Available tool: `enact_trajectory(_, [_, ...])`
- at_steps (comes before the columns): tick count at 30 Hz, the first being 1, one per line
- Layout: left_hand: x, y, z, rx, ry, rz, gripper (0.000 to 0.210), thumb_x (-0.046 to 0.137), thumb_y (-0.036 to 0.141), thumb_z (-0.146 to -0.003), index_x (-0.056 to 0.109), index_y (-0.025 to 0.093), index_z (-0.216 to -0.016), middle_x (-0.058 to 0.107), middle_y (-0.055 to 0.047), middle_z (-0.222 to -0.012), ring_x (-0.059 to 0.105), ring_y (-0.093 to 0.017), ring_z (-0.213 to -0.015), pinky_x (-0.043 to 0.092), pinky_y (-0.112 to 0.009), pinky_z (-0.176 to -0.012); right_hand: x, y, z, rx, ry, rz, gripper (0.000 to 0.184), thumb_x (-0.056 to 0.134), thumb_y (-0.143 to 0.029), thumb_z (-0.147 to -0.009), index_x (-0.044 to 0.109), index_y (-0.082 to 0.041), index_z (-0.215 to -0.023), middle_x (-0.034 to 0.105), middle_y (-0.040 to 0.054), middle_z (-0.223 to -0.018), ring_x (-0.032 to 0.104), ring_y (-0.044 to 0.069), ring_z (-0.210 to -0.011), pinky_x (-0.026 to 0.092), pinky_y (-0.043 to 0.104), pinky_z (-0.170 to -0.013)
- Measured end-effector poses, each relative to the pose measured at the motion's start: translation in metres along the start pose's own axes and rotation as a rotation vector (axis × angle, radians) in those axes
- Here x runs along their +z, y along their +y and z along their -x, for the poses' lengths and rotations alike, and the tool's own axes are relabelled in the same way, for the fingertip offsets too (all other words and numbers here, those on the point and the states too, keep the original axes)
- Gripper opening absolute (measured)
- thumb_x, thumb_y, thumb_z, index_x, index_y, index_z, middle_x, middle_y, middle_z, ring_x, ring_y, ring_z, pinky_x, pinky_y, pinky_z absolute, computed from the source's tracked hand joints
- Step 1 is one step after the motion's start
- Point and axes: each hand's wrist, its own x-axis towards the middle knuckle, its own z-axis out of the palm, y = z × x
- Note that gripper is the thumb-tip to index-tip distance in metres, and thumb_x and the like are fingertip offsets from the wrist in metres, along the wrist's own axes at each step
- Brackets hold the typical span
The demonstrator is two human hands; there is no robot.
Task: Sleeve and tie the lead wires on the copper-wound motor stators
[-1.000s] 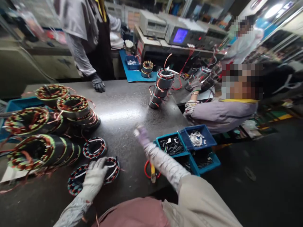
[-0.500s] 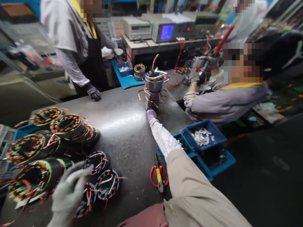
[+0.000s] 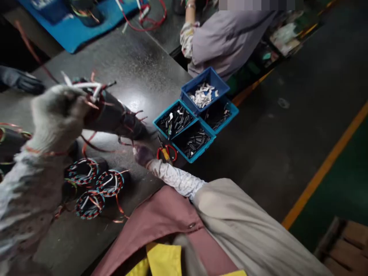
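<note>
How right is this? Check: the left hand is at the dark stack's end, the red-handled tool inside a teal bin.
No: the head view shows the red-handled tool on the table, beside the teal bins. The left hand is placed as stated.

No legible text, labels, brands, numbers or signs on anything in view.

a dusty-pink apron, beige shirt and pale patterned sleeves are worn.
</note>
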Motion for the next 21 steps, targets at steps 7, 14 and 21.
enact_trajectory(7, [-0.034,0.017,0.119,-0.060,-0.003,-0.112,0.031,0.049,0.043,-0.084,0.071,0.022,-0.083,0.070,0.004,-0.076,0.065,-0.013,-0.069,0.048,-0.024,-0.067,-0.086,0.125,0.084,-0.022,0.192,0.259,0.039,0.041,-0.023,-0.100,0.064,-0.018,-0.131,0.064,0.0109,-0.133,0.059,0.024,-0.122,0.046,0.036,-0.104])
enact_trajectory(14, [-0.036,0.037,0.169,-0.097,0.007,-0.055,0.025,0.051,0.037,-0.087,0.071,0.021,-0.086,0.072,0.002,-0.072,0.063,-0.013,-0.062,0.045,-0.021,-0.061,-0.138,0.178,0.051,0.041,0.120,0.700,0.026,0.058,-0.023,-0.090,0.076,-0.018,-0.107,0.067,0.0185,-0.118,0.060,0.034,-0.113,0.051,0.044,-0.086])
enact_trajectory(21, [-0.033,0.037,0.171,-0.179,-0.156,-0.053,0.037,0.040,0.043,-0.091,0.069,0.020,-0.088,0.072,-0.004,-0.075,0.064,-0.016,-0.063,0.044,-0.025,-0.059,-0.146,0.179,0.046,0.076,0.330,0.235,0.018,0.067,-0.029,-0.080,0.074,-0.024,-0.064,0.068,0.0166,-0.075,0.067,0.035,-0.082,0.047,0.050,-0.072])
